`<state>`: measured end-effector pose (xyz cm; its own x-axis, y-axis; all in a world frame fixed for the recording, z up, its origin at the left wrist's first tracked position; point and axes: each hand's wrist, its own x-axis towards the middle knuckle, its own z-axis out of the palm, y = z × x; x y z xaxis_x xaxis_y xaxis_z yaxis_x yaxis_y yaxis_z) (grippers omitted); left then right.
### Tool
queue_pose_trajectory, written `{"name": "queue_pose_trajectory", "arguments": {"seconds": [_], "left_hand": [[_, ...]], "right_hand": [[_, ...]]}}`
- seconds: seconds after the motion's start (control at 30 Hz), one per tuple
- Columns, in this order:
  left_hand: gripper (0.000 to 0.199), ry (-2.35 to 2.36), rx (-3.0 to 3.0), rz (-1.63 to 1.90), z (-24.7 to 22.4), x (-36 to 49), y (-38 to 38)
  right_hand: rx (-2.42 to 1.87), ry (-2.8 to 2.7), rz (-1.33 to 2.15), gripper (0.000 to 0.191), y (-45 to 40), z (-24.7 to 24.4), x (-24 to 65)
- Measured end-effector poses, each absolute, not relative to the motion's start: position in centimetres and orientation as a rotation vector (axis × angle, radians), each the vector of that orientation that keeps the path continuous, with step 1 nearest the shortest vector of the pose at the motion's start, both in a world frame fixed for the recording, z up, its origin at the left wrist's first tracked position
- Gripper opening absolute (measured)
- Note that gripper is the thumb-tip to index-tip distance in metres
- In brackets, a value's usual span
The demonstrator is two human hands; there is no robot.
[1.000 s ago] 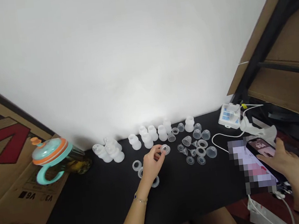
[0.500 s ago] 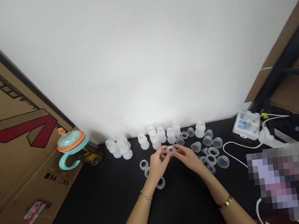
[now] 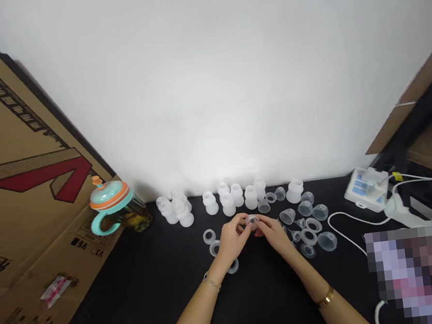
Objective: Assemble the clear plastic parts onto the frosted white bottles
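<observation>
Going left to right: a big cardboard box [image 3: 23, 152] leans in at the far left, and a glass cup with a teal handle and orange lid [image 3: 110, 196] sits against it. Way left of the hands are frosted bottle-shaped pieces [image 3: 211, 203], lined up along the far edge of the black table [image 3: 111, 309], where it meets the white wall [image 3: 206, 80]. Three clear rings [image 3: 209, 236] lie just beside the left hand [image 3: 234, 238], with one almost under the wrist.

Both hands are pulled in together, fingers curled, pinching a small clear silicone piece [image 3: 253, 221] between them. That piece is up off the table, right at the fingertips, and it's hard to make out its exact shape.

Just right of the right hand [image 3: 274, 233] is a loose cluster of clear cups and rings [image 3: 309, 236]. Farther right there's a white control unit [image 3: 366, 189] with a white cable [image 3: 344, 225] curling off it, then a pixelated patch [image 3: 418, 274] hiding whatever's there.
</observation>
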<state>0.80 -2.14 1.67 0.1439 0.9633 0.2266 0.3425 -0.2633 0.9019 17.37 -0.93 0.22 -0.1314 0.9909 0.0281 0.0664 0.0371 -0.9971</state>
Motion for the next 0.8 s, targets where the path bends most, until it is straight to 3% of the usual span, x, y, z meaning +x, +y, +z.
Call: {"name": "queue_pose_trajectory", "arguments": {"seconds": [0.8], "left_hand": [[0.021, 1.339, 1.835, 1.083, 1.81, 1.15, -2.54]], "right_hand": [[-1.24, -1.357, 1.139, 0.041, -1.82, 0.66, 17.27]]}}
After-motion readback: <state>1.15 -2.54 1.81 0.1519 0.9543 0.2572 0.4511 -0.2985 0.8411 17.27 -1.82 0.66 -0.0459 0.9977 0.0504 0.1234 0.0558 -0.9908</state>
